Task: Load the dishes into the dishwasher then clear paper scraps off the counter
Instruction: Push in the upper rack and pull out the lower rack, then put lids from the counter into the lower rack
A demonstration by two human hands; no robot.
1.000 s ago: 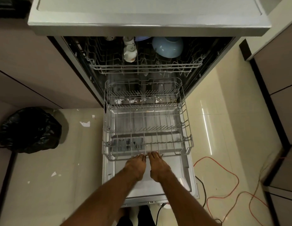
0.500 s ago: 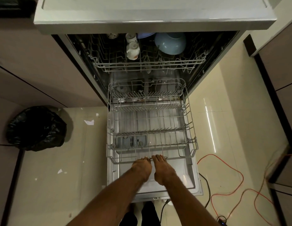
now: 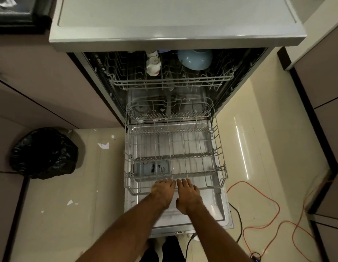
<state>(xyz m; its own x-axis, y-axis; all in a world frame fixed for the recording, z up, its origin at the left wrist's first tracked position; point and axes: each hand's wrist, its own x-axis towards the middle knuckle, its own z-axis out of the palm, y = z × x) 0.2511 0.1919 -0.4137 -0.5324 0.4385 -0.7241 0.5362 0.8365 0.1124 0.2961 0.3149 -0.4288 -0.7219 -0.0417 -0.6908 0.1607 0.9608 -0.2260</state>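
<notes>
Crumpled black plastic bin bag (image 3: 43,153): floor, well left of the grey wire lower rack (image 3: 218,148).
Torn white paper scraps (image 3: 103,145): floor, between bag and rack.
White ceramic cup (image 3: 153,65): upper basket behind the rack.
Left hand (image 3: 162,191), right hand (image 3: 188,195): side by side, fingers nearly straight, laid over the rack's front rail.
Pale blue bowl (image 3: 194,59): upper basket, upturned.
Orange cable (image 3: 258,195): floor, right of the rack.
</notes>
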